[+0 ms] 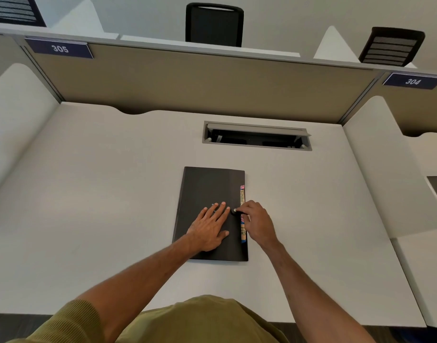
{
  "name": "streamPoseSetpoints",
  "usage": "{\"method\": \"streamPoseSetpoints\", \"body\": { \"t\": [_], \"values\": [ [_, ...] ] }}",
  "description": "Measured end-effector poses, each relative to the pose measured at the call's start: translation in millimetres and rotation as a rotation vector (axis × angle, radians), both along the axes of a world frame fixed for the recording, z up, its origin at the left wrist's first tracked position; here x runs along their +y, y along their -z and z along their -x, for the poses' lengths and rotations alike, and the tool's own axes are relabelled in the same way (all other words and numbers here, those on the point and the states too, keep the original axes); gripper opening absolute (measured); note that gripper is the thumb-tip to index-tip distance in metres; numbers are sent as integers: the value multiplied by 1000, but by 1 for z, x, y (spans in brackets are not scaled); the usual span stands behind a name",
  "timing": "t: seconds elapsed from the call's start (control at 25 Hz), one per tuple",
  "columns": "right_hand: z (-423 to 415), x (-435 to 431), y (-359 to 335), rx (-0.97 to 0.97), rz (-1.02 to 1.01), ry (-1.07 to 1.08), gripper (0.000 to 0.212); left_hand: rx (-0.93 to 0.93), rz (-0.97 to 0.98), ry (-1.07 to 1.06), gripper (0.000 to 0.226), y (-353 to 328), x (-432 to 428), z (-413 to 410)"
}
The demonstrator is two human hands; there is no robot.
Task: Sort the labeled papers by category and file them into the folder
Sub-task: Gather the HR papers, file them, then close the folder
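While folder (pixel 207 189) lies shut at centre of desk (pixel 101 194), long axis running straight away from body, coloured label tabs (pixel 242 196) poke out along its right long edge. Mid-length on that edge: round clasp (pixel 234 211). On clasp: right hand (pixel 258 222), fingers curled, pinching it. Just left of clasp: left hand (pixel 210 229) flat on cover, fingers straight, pressing down. Hands nearly touching. Opening edge faces right, so next move probably falls to right hand. Cable slot (pixel 257 136) beyond folder, apart.
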State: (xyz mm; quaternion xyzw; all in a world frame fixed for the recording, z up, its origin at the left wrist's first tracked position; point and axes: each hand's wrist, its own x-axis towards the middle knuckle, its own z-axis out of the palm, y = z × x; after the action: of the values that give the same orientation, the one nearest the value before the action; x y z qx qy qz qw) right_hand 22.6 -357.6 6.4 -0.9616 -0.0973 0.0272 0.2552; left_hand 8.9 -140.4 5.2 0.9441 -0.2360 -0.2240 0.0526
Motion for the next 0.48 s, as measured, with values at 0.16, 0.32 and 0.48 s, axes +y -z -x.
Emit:
{"method": "streamPoseSetpoints", "body": {
  "t": [0.16,0.32,0.48],
  "values": [
    [2,-1,2,6,14,-33,31,-6,15,-17,80,1,0,2],
    [2,-1,1,20,95,-77,38,-20,31,-20,80,2,0,2],
    [0,1,-4,28,155,-113,38,-55,-9,-10,74,3,1,0]
  ]
}}
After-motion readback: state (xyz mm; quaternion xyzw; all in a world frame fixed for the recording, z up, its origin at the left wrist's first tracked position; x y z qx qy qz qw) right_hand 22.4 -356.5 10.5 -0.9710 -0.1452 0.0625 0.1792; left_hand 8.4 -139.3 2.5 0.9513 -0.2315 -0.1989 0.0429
